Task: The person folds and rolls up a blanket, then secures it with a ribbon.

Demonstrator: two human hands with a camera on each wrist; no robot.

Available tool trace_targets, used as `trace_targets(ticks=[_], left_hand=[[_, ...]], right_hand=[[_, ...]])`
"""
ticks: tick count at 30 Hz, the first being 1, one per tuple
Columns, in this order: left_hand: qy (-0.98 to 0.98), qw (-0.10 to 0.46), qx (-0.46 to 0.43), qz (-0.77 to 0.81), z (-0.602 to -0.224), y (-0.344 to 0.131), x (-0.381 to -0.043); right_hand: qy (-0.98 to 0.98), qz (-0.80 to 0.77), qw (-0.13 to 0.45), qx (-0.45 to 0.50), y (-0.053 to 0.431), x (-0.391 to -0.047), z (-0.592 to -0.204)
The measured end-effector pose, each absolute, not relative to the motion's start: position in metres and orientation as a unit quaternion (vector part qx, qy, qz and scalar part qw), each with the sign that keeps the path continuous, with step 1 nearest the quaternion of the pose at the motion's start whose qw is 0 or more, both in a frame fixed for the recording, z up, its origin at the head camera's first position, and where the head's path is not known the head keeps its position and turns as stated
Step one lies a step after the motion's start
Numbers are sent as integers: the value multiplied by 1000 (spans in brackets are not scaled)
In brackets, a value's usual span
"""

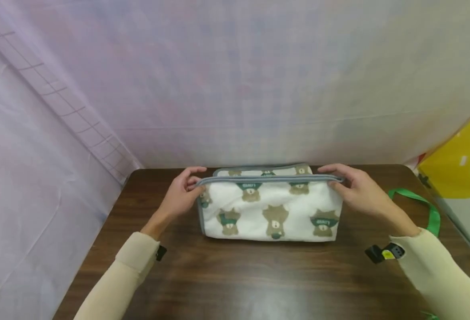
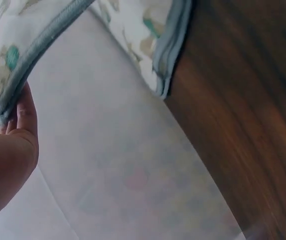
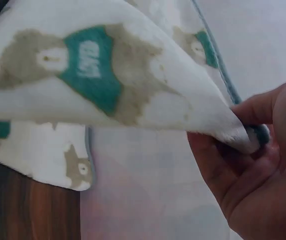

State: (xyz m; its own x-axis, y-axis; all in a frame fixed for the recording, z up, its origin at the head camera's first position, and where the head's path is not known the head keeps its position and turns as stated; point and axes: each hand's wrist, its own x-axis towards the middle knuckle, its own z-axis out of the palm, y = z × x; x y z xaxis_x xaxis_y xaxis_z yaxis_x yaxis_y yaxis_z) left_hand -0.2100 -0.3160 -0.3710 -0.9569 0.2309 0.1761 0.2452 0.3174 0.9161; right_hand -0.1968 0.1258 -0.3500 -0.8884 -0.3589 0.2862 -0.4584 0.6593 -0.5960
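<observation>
A white fleecy towel (image 1: 255, 224) printed with brown bears in green tops, edged in grey, is held up over the table in the head view. At its upper left corner my left hand (image 1: 179, 193) pinches the grey edge between thumb and fingers. My right hand (image 1: 360, 191) grips the upper right corner the same way. Behind the raised part, another layer of the towel lies at the table's back edge. In the right wrist view the held corner bunches between thumb and fingers, and the towel (image 3: 148, 75) sags away from it.
The towel is over a dark brown wooden table (image 1: 235, 275). A green ribbon (image 1: 432, 218) lies on the right side of the table. White sheeting (image 1: 235, 89) hangs behind it and on the left, and a yellow patterned item (image 1: 459, 164) is beyond the right edge.
</observation>
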Motion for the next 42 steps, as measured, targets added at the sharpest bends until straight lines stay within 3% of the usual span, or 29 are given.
trace_targets(ticks=[16, 26, 32, 42], left_hand=[[-813, 69, -91, -572, -356, -300, -258], [-798, 133, -71, -584, -355, -290, -274], [-792, 162, -63, -585, -364, -285, -282], [-812, 135, -39, -566, -389, -278, -288]], right_hand=[[-882, 432, 182, 46, 108, -251, -344], [-859, 465, 207, 45, 102, -266, -344], [-854, 480, 199, 41, 102, -273, -352], [-870, 475, 130, -39, 101, -288, -386]])
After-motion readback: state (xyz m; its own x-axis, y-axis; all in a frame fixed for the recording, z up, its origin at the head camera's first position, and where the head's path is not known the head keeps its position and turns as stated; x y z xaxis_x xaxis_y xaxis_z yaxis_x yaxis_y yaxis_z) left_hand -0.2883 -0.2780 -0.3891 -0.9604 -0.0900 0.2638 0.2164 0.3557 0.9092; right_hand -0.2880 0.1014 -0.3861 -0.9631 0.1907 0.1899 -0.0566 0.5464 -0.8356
